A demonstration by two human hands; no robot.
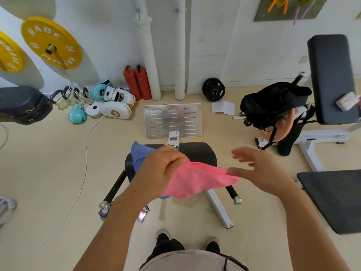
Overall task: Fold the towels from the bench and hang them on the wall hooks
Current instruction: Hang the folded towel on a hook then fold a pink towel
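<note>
head | looks steeply down, forward | close above bench (pixel 197 153)

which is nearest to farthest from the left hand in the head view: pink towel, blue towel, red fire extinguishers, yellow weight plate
1. pink towel, gripped in the left hand
2. blue towel, on the bench just behind that hand
3. red fire extinguishers, by the far wall
4. yellow weight plate, up on the wall, far left

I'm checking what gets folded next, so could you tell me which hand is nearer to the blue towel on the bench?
Left. The left hand, pinching the pink cloth towel, overlaps the blue cloth towel on the black padded bench; the open right hand is off to its right.
</note>
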